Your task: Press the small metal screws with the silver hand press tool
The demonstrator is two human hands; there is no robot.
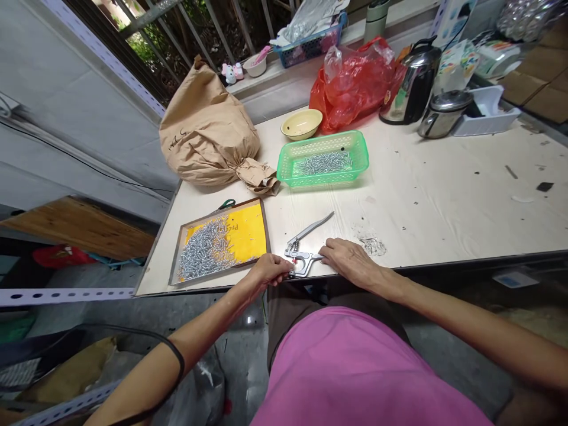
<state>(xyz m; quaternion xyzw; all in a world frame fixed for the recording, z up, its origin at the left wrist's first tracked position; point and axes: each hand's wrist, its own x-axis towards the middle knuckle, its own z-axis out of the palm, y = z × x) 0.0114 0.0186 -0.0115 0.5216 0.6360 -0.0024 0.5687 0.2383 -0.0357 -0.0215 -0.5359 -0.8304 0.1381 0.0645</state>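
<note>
A pair of snap-fastener pliers [306, 261] lies at the table's front edge, its upper handle raised away from the lower one. A small red part shows by the jaw. My right hand [348, 258] has its fingers closed around the end of the lower handle. At the jaw, my left hand [271, 269] is pinched closed; what sits between its fingertips is too small to make out. Left of that hand, a shallow tray [265, 228] with a yellow lining [249, 232] holds a heap of small silvery metal pieces [206, 249].
Behind the pliers stands a green plastic basket [323, 180] with more small metal pieces. Further back are a tied brown paper sack [206, 127], a cream bowl [302, 124], a red plastic bag [355, 83] and a kettle [410, 83]. Green-handled scissors [228, 203] lie behind the tray.
</note>
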